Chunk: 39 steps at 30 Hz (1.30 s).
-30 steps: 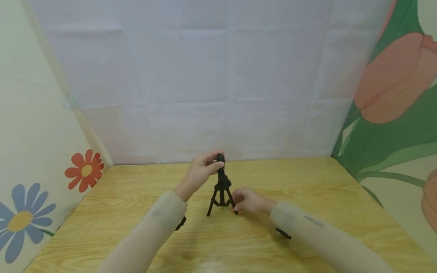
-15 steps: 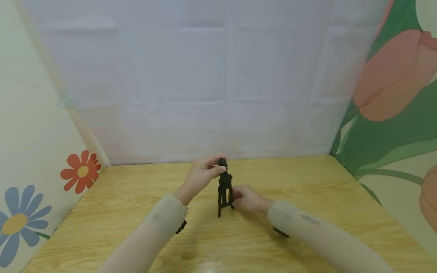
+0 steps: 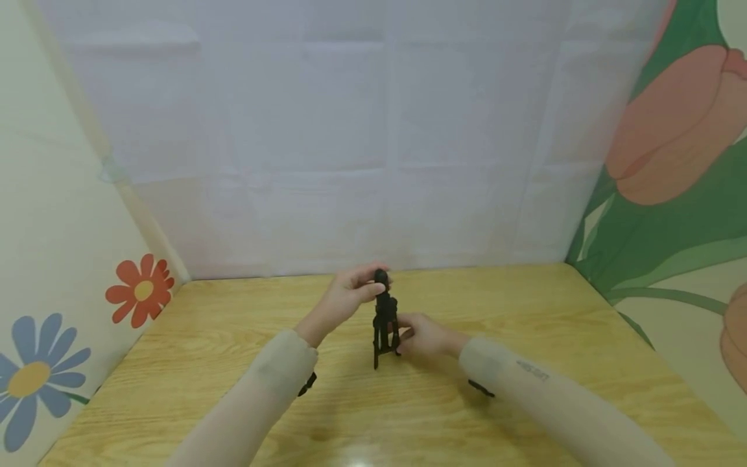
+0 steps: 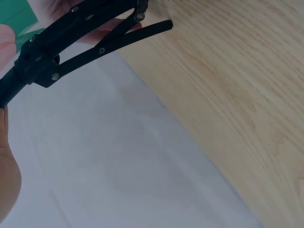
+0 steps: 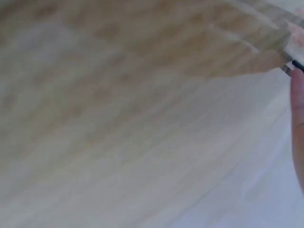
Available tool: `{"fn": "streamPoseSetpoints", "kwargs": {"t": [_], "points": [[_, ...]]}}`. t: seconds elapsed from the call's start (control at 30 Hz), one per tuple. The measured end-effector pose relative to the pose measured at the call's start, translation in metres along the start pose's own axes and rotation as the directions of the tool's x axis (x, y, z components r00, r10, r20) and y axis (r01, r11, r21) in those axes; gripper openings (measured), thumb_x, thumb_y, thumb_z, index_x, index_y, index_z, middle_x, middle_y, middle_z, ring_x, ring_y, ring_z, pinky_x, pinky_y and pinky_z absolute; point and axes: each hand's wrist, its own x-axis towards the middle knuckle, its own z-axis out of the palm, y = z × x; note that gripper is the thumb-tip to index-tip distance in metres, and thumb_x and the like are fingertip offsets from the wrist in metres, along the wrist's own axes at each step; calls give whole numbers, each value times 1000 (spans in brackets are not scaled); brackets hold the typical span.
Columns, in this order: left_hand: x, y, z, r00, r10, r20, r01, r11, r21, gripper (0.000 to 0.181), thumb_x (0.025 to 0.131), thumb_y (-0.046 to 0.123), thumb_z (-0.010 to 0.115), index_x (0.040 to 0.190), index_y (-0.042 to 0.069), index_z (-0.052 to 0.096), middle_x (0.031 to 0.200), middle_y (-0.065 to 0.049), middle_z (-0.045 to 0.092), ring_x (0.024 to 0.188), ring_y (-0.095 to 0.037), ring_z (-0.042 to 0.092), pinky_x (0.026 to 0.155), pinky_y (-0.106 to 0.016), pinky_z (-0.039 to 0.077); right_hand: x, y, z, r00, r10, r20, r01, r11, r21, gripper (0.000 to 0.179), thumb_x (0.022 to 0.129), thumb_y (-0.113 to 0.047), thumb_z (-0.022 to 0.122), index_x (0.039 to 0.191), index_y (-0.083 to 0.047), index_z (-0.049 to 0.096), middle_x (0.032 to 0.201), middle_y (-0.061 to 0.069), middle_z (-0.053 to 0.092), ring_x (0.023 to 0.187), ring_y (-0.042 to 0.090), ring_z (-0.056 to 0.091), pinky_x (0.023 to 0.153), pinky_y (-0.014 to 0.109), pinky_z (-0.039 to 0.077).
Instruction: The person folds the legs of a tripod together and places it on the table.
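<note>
A small black tripod point(image 3: 385, 314) stands upright near the middle of the wooden table. My left hand point(image 3: 344, 295) grips its top, thumb on the near side and fingers behind. Low on the tripod's right side, my right hand point(image 3: 428, 336) pinches a leg, its fingertips partly hidden behind it. The left wrist view shows the tripod's dark centre joint and a leg point(image 4: 118, 43) with its hinged brace, close up. In the right wrist view only a finger point(image 5: 298, 102) and a dark tip at the right edge appear.
The wooden table point(image 3: 292, 415) runs back to a creased white cloth point(image 3: 327, 130). A flower-painted panel point(image 3: 64, 194) stands on the left, and a panel with large tulips point(image 3: 671, 240) on the right.
The tripod's legs, spread wide a second ago, now appear close together, with the tripod turned. Both hands stay in nearly the same places on it.
</note>
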Motion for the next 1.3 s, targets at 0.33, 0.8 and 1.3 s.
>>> {"fn": "streamPoseSetpoints", "kwargs": {"t": [0.33,0.8,1.3], "points": [[0,-3,-2,999,-5,41,7,999,-32,40,100,6,54,139,-1,50,128,-22,59,120,-30,56,99,-44,46,13,1,-12,984,-21,179,40,994,-103,66,80,6,73,139,7,43,129,22,58,112,27,57,99,41,45],[2,-3,-4,996,-1,86,4,999,-41,38,100,5,54,138,-1,51,121,-19,64,115,-28,60,98,-41,47,18,-2,-14,979,30,199,3,986,-165,54,80,-3,78,129,-1,57,118,7,64,94,13,56,85,32,47],[1,-2,-1,999,-32,30,34,997,-69,39,99,2,54,138,-1,51,123,-20,62,117,-30,58,97,-38,48,15,-6,-8,982,88,167,-53,977,-206,67,81,-5,78,140,0,46,129,14,58,124,31,50,107,51,34]]}}
